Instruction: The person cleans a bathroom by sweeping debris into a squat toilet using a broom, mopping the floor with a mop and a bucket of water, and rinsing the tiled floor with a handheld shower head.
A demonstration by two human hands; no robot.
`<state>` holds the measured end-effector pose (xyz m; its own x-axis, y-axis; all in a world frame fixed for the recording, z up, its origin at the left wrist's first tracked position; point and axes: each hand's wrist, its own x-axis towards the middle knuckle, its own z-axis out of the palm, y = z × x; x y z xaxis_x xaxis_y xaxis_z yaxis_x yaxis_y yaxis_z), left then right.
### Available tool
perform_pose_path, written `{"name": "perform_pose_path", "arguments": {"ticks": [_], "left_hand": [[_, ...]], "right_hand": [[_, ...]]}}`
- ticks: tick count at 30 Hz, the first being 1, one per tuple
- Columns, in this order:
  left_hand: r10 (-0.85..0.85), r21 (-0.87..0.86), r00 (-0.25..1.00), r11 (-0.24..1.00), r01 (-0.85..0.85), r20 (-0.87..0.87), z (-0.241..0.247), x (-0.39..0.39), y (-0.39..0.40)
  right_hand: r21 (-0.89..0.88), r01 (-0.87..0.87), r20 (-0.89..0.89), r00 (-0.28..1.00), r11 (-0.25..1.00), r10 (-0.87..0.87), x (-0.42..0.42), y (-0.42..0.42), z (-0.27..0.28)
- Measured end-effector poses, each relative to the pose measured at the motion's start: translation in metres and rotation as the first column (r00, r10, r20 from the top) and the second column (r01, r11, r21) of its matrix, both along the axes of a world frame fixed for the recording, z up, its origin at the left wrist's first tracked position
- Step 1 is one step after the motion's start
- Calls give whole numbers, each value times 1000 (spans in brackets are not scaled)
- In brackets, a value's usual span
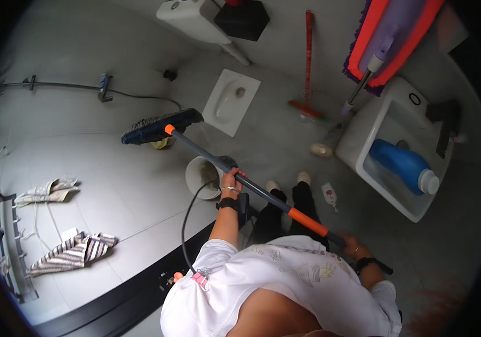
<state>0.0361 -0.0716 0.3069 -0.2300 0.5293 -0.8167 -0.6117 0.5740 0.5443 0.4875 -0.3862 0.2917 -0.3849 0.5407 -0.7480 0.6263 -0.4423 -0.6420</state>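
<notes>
My left hand (pixel 233 180) is closed around the middle of a long mop handle (pixel 265 196), grey with orange sections. Near the handle's lower right end, my right hand (pixel 349 243) grips it. The dark mop head (pixel 162 125) is raised at the handle's far end, its fringed side turned away from me. Below the handle, a white bucket (pixel 193 182) holds murky water. Something yellow (pixel 161 143) shows partly behind the mop head. Beyond the bucket lies a white squat toilet (pixel 232 101) set in the grey floor.
A white sink (pixel 362 168) on the right holds a large blue bottle (pixel 400 164). A red-handled floor brush or squeegee (pixel 308 63) leans at the wall beside a purple and red flat mop (pixel 375 54). On the floor lies a white bottle (pixel 329 196). Cloths (pixel 74 252) hang at the left.
</notes>
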Motion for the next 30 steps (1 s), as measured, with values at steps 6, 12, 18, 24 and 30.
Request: {"name": "perform_pose_path", "arguments": {"ticks": [6, 12, 18, 24, 30], "left_hand": [[-58, -37, 997, 997, 60, 54, -75, 30, 36], [-241, -140, 970, 962, 237, -16, -128, 76, 45], [-437, -213, 899, 876, 432, 27, -137, 117, 44], [-527, 19, 846, 848, 530, -84, -170, 119, 26], [-462, 257, 492, 482, 838, -738, -146, -23, 21]], "right_hand": [[-66, -39, 68, 997, 997, 43, -11, 53, 94], [-320, 295, -158, 920, 900, -358, -23, 23, 107], [-695, 447, -194, 637, 563, -746, -30, 40, 159], [-569, 397, -124, 824, 720, -552, -50, 150, 227], [-568, 337, 71, 929, 751, -363, -48, 275, 231]]}}
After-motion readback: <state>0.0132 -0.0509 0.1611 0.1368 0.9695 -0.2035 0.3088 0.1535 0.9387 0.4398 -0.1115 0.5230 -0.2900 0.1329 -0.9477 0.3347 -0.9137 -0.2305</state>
